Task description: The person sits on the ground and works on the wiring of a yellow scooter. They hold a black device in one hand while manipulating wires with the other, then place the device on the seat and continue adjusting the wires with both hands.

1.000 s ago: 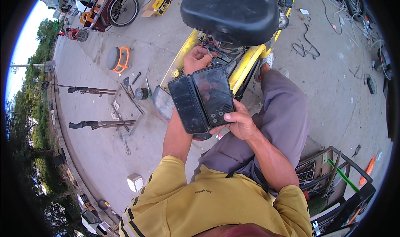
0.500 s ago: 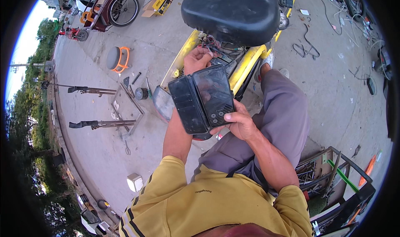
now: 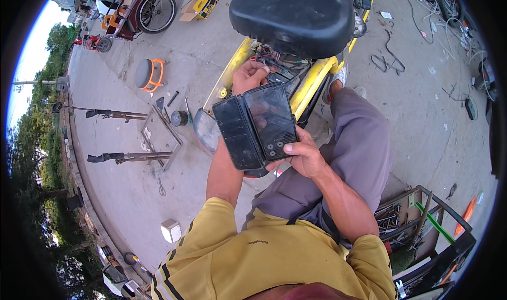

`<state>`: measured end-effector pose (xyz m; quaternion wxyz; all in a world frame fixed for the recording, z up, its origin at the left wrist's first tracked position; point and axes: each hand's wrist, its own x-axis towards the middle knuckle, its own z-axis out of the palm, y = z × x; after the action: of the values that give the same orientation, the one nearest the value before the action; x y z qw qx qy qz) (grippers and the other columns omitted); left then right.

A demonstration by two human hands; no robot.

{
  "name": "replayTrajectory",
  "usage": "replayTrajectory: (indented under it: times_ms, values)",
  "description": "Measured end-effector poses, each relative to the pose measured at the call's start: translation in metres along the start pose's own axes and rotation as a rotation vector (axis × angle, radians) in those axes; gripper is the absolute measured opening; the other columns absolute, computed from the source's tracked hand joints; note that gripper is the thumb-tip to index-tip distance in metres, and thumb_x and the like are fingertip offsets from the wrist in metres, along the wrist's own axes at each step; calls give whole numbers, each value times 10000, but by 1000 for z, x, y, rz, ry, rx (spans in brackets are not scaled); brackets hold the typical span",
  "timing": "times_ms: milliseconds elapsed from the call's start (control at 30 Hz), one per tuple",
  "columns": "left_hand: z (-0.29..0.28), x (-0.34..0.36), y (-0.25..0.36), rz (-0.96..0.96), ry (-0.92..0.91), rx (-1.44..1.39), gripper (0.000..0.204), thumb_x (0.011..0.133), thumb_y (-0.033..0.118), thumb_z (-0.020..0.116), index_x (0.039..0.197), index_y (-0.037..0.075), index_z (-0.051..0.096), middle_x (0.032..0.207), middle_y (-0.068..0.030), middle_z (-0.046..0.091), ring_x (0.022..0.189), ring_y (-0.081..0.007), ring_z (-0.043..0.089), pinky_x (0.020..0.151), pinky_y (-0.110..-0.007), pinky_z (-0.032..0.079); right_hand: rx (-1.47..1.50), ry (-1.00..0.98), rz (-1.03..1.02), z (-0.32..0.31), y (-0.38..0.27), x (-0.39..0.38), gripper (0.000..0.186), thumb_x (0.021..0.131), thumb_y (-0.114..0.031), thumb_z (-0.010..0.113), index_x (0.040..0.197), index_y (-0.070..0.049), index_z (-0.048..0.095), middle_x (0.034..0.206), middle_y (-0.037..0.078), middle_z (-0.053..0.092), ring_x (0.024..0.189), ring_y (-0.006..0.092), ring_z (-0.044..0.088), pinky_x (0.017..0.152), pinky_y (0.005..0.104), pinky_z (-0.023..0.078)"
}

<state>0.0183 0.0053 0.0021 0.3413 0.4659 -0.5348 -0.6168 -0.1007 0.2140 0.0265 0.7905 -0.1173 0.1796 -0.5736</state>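
A black phone (image 3: 272, 120) in an open flip case is in my right hand (image 3: 301, 155), whose thumb rests on its lower right corner. Just behind the phone, my left hand (image 3: 248, 75) has its fingertips pinched on a thin wire among the bundled wires (image 3: 269, 54) of a yellow vehicle frame (image 3: 311, 83). The phone covers part of my left forearm. Over the wires sits a raised black saddle (image 3: 290, 17), and a grey plastic panel (image 3: 205, 132) shows left of the phone.
On the concrete to the left lie an orange-framed stool (image 3: 150, 75), a metal stand (image 3: 161, 141), tools (image 3: 173, 98) and a round black item (image 3: 179, 118). A tricycle (image 3: 137, 12) and cardboard box (image 3: 200, 4) stand behind. Cords (image 3: 391, 62) and a metal rack (image 3: 422, 221) are at right.
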Motion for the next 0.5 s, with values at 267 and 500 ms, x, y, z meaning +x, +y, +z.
replayTrajectory:
  times_ms: [267,500]
  values:
    - [-3,5,-7,22,-11,-34,53,899,8,630,940,-10,602,965,-156,745,561,-49,542,507,-215,450,0,0,-4,-1,0,0,668,816,-86,611,1431,60,393,1212,185,633,1004,313,704,733,486,653]
    - [-4,4,-6,21,-26,-62,52,877,-24,591,927,-10,600,1014,-183,736,562,-46,529,514,-208,438,0,2,-9,1,0,0,670,817,-75,601,1436,64,387,1216,187,632,1009,316,703,735,488,653]
